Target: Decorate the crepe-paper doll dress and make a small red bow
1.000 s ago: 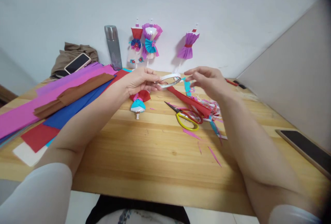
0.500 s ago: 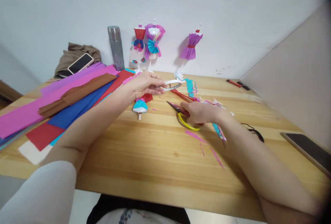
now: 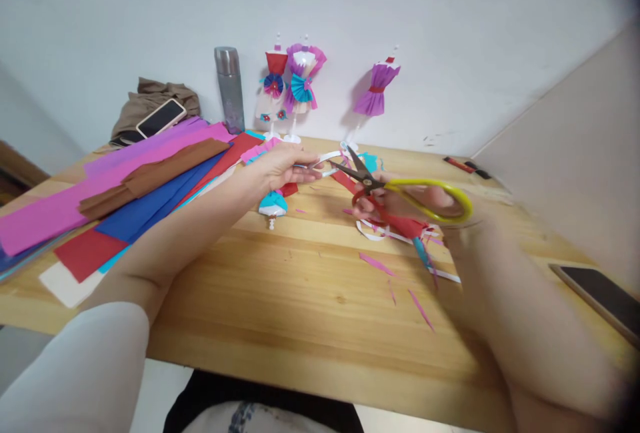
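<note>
My left hand pinches a thin roll of white tape above the table. In my right hand is a pair of scissors with one yellow and one red handle loop. The blades are spread apart and point left, their tips close to the tape; whether they touch it I cannot tell. Beneath my left wrist lies a small mannequin in turquoise paper, its neck toward me and partly hidden. Red paper and white strips lie under my right hand.
Three dressed mannequins stand along the wall, beside a grey bottle. Coloured paper sheets cover the table's left side, near a phone and brown cloth. A dark tablet-like device lies at right; pink scraps lie in front.
My right hand has lifted the scissors off the table and turned them, opening the blades beside the tape roll. My left hand still holds the roll in nearly the same place.
</note>
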Available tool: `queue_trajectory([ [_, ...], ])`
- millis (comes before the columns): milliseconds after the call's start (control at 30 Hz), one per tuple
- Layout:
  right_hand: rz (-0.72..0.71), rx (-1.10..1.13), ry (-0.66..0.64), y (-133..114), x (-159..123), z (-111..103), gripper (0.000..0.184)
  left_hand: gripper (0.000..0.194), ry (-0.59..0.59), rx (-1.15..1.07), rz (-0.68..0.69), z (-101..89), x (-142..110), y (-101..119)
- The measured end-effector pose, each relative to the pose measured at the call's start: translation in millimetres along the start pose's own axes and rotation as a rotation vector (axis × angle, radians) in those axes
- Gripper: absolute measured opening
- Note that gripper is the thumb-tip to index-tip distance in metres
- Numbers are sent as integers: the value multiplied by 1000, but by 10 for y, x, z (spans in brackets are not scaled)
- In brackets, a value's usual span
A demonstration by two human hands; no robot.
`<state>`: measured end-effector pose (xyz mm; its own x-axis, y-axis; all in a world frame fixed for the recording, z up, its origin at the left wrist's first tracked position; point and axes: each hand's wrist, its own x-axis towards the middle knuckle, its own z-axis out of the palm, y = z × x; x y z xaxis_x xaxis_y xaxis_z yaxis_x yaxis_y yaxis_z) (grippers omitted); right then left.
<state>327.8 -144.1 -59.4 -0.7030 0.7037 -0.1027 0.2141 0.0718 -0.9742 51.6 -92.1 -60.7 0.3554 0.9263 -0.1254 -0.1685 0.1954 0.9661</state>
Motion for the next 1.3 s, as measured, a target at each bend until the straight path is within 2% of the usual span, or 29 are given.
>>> queue_trajectory([
  [100, -82, 214, -152, 115, 152, 99, 81, 11, 8, -18, -12, 46, -24, 10],
  [200, -76, 288, -144, 180, 199, 125, 66, 12, 10, -35, -10, 75, -42, 21],
  [333, 19, 222, -36, 185, 193, 102, 69, 13, 8, -48, -27, 111, -67, 27],
  [567, 166, 40, 58, -10, 226, 216, 72, 24, -30, -89, -63, 159, -83, -2],
  [767, 146, 98, 159, -27, 285, 321, 74, 23, -88, -49, -20, 177, -110, -54],
  [1100, 53, 278, 251, 9, 344, 450, 80, 28, 27, 18, 35, 269, -198, -6],
  [1300, 53, 283, 295, 15, 400, 527, 78, 30, 34, 54, 66, 239, -182, -33],
])
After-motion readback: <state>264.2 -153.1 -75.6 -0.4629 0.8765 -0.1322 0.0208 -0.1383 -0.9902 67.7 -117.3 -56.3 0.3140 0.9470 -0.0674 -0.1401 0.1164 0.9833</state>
